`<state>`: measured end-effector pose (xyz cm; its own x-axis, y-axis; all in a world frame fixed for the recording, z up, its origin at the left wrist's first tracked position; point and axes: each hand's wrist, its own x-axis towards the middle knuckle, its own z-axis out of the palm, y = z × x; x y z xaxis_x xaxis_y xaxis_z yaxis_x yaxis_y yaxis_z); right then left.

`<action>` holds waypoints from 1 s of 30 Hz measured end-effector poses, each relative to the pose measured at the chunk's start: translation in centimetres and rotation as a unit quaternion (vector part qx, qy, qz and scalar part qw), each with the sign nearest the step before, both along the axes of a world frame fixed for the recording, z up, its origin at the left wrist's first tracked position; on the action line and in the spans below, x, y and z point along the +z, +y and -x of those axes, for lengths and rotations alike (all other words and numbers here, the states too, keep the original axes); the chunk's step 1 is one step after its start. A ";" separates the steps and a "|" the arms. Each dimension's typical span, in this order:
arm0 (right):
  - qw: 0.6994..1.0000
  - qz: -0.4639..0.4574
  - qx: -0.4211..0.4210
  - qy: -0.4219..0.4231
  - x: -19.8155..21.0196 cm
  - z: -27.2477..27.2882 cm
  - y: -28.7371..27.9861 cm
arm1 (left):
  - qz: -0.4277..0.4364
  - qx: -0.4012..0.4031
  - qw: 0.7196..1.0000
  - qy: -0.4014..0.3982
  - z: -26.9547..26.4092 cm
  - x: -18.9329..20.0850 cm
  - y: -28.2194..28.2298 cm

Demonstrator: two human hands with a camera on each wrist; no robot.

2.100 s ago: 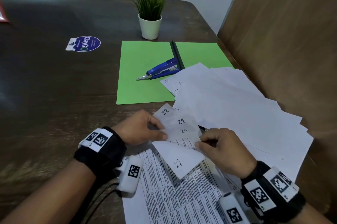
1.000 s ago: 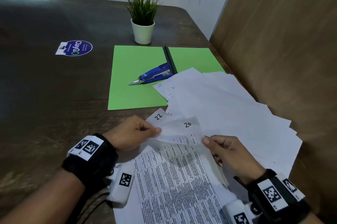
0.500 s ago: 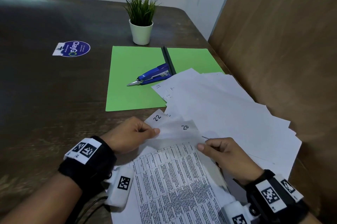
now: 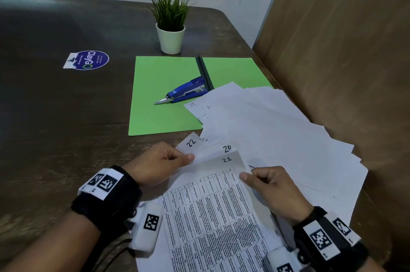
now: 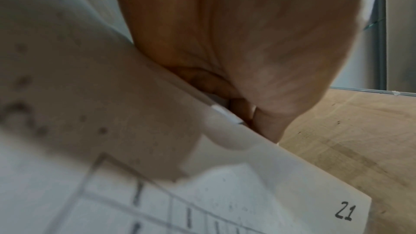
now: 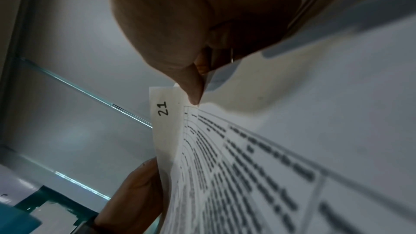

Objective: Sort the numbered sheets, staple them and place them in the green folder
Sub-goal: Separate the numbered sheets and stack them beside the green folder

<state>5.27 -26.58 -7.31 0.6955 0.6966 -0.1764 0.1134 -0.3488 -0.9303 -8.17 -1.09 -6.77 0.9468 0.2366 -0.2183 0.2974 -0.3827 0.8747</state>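
Note:
I hold a small stack of numbered sheets near the table's front edge. On top lies the printed sheet marked 21 (image 4: 221,194), with corners marked 20 (image 4: 226,148) and 22 (image 4: 191,142) showing behind it. My left hand (image 4: 164,163) pinches the stack's left top edge; the left wrist view shows its fingers (image 5: 265,125) curled at the paper edge above sheet 21 (image 5: 292,193). My right hand (image 4: 268,185) pinches the right top corner of sheet 21 (image 6: 166,118). The open green folder (image 4: 164,94) lies beyond, with the blue stapler (image 4: 186,92) on it.
A fan of white sheets (image 4: 277,138) spreads to the right, overlapping the folder's near right corner. A potted plant (image 4: 170,25) stands behind the folder. A round sticker (image 4: 88,60) lies on the dark table at left. A brown partition (image 4: 343,50) closes the right side.
Sheet 21 has come to the top of the stack in my hands, face up, covering most of sheet 20. Earlier a folded sheet marked 29 was in front; it has gone from view.

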 end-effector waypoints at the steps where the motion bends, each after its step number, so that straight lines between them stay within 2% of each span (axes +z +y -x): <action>1: 1.000 0.001 0.002 -0.004 0.0 0.0 0.0 | 0.015 0.004 1.000 -0.003 -0.1 0.0 -0.2; 4: 1.000 -0.002 0.001 -0.011 -0.1 0.0 0.0 | 0.090 0.039 0.995 -0.034 -0.1 0.6 -0.8; 7: 1.000 0.001 0.014 -0.019 0.2 0.4 -0.3 | 0.057 0.029 0.998 -0.014 -0.5 0.2 -0.4; 9: 0.997 0.008 0.067 -0.040 0.6 1.0 -0.4 | 0.046 0.029 0.999 -0.002 -0.5 -0.2 0.1; 13: 0.979 0.050 0.195 0.026 2.2 2.8 -0.4 | 0.089 0.022 0.996 0.008 -0.5 0.0 -0.1; 15: 0.974 0.064 0.218 0.018 2.9 3.5 -0.2 | 0.034 0.013 0.999 0.004 -0.5 -0.6 0.4; 17: 0.981 0.039 0.189 0.002 2.9 3.7 0.3 | -0.018 0.003 1.000 0.010 -0.4 -0.9 0.8; 20: 0.994 0.004 0.093 -0.054 2.1 3.4 0.8 | -0.059 -0.007 0.998 0.000 -0.2 -0.8 1.1; 23: 0.996 0.034 0.018 -0.080 1.0 2.7 0.8 | -0.079 -0.012 0.997 -0.017 -0.2 -0.9 1.2; 27: 0.984 0.106 0.049 -0.132 0.1 2.5 0.5 | -0.030 -0.010 0.999 -0.033 -0.3 -1.1 0.9; 30: 0.982 0.102 0.062 -0.149 -0.3 2.4 0.4 | -0.009 -0.028 0.999 -0.036 -0.1 -1.3 0.8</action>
<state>2.82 -26.21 -7.60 0.6495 0.7504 -0.1229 0.4229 -0.4908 -0.7618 -8.08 -0.26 -8.05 0.9715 0.1868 -0.1459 0.2123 -0.4120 0.8861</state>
